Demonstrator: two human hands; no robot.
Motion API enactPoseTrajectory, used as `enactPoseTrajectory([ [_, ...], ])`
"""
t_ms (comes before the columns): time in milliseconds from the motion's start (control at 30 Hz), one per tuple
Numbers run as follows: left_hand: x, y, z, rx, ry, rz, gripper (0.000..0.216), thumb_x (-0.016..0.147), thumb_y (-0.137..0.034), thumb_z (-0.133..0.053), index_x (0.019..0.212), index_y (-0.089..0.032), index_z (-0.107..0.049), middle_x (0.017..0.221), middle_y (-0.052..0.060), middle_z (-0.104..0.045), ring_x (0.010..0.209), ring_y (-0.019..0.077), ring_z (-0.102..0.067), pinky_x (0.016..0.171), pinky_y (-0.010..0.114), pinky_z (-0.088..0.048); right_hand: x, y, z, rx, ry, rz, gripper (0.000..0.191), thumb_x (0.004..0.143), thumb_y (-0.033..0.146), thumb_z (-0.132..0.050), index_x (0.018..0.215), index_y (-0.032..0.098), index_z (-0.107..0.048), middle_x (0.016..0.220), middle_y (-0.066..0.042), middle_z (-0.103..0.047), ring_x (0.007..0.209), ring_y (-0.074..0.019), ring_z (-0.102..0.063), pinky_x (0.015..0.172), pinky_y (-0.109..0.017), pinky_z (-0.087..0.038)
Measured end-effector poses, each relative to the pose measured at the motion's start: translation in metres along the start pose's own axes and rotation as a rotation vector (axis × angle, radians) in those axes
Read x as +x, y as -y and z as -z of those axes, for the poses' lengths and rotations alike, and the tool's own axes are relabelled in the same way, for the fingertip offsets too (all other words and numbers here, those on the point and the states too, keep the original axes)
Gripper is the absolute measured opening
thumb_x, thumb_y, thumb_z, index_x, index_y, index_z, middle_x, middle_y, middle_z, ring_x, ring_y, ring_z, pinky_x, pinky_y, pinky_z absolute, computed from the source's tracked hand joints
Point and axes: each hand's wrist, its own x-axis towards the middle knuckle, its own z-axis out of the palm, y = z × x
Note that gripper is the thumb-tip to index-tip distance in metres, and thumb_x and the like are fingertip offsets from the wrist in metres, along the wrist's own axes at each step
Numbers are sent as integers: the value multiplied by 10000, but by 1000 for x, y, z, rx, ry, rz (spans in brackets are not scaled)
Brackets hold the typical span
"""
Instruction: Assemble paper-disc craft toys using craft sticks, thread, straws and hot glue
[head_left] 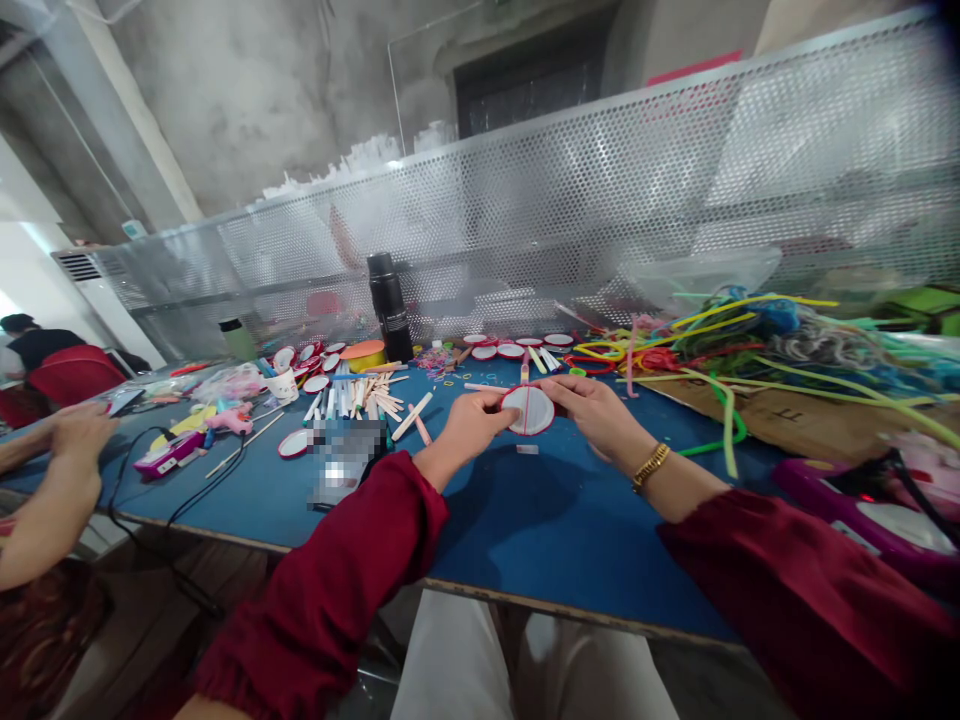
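Over the middle of the blue table, a small round white disc with a red rim (pixel 527 411) is held up between my two hands. A red line runs down its face, and a short pinkish stick (pixel 525 371) stands at its top edge. My left hand (pixel 480 418) pinches the disc's left side, thumb on the face. On the opposite side, the fingers of my right hand (pixel 592 408) are closed at its upper right edge. A small pale label-like piece (pixel 527 450) lies on the table just below the disc.
Several sticks (pixel 367 395) and a pixelated device (pixel 345 465) lie to the left. Behind stands a black bottle (pixel 390 310). Pipe cleaners (pixel 750 335) pile up on cardboard (pixel 795 410) at right, near a purple device (pixel 847 510). A co-worker's arms (pixel 64 470) are at far left.
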Motion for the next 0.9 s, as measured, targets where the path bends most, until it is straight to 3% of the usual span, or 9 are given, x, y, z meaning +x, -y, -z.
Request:
enactPoseTrajectory([
  [100, -2, -1, -1, 30, 10, 7, 265, 740, -397, -699, 742, -132, -706, 592, -40, -476, 562, 91, -367, 580, 276, -267, -1, 1, -1, 24, -25, -22, 478, 588, 635, -873, 797, 213, -789, 777, -33, -748, 736, -173, -634, 724, -304, -515],
  [267, -2, -3, -1, 49, 3, -4, 259, 728, -396, -700, 694, -141, -669, 598, -44, -438, 584, 88, -331, 598, 277, -239, -4, 3, -3, 30, -31, -38, 443, 583, 610, -879, 782, 223, -796, 784, -36, -757, 715, -174, -634, 695, -303, -519],
  [533, -2, -1, -3, -55, 52, 58, 278, 700, -396, -741, 763, -127, -707, 616, -24, -516, 569, 87, -386, 586, 274, -271, -5, 5, -5, 113, -29, -133, 386, 550, 542, -916, 770, 247, -796, 794, -30, -768, 694, -170, -656, 658, -289, -538],
  [900, -6, -4, -12, -286, 67, 148, 376, 634, -407, -851, 826, -115, -711, 668, -22, -556, 576, 71, -404, 579, 264, -317, -4, 3, -2, 204, -94, -215, 231, 636, 410, -877, 741, 237, -766, 794, -36, -768, 677, -167, -661, 625, -279, -555],
])
